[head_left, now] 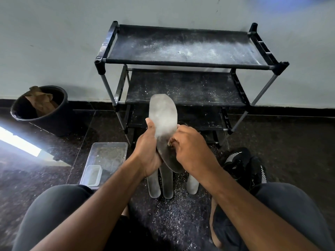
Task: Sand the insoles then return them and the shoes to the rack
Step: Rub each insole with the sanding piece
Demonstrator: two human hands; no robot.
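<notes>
Left hand (147, 151) wrapped round the lower half of a grey insole (164, 120), thumb up along its left edge, holding it upright with the toe end pointing up in front of the rack. Right hand (190, 147) curled against the insole's right edge, pinching a small tan scrap of what looks like sandpaper (170, 143) onto it; too little of it showing to be sure.

Directly underneath, three more grey insoles (167, 185) lying side by side on the dark speckled floor (290, 134), pale dust and shavings scattered all around them. Just right of those, black shoes with white stripes (243, 163) sitting on the floor near the right knee.

Off to the left, a clear plastic tray (108, 156) with a smaller clear tub (92, 175) tucked in its near corner, some gritty residue inside.

Straight ahead against the pale wall, a black three-tier shoe rack (183, 62), shelves dusted white, nothing on the top two. Further left by the wall, a black bucket (59, 115) with crumpled brown paper (40, 100) poking out.
</notes>
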